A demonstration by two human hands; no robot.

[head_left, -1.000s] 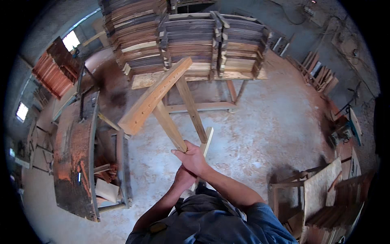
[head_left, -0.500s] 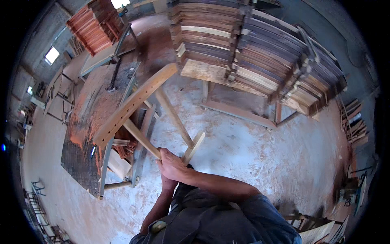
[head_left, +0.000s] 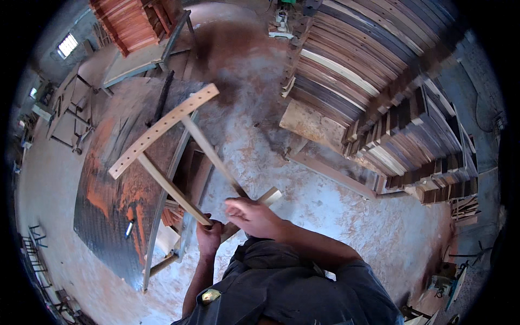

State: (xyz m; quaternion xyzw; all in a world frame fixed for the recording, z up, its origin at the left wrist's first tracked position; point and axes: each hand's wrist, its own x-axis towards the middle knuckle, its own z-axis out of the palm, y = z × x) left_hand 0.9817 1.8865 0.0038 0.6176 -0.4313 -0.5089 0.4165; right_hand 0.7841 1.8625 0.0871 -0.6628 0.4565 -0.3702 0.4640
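- Holding the wooden frame (head_left: 174, 189) from its near side: your left hand (head_left: 210, 237) is closed around the near end of the left rail.
- Right hand (head_left: 257, 218): over the near bar (head_left: 270, 196), beside the near end of the right rail (head_left: 213, 153), fingers loosely bent; whether they clamp the wood cannot be told.
- Wooden frame, position: in front of you, reaching far and to the left, its two rails running out to a far bar (head_left: 164, 131) pierced by a row of holes.
- Step in hand, as judged: steadying the frame by its near end. Your next move would call for a sure right-hand hold and a far bar kept from knocking the table.
- Left: the dark-topped table (head_left: 100, 187), marked with orange dust and bearing a small black-and-white object (head_left: 129, 228). The far bar crosses it in view; contact cannot be confirmed.
- Far: a reddish wood stack (head_left: 127, 27) at left, stacked boards (head_left: 336, 70) at right.
- Writing: you can read no brand, label or lettering on the frame, table or stacks.
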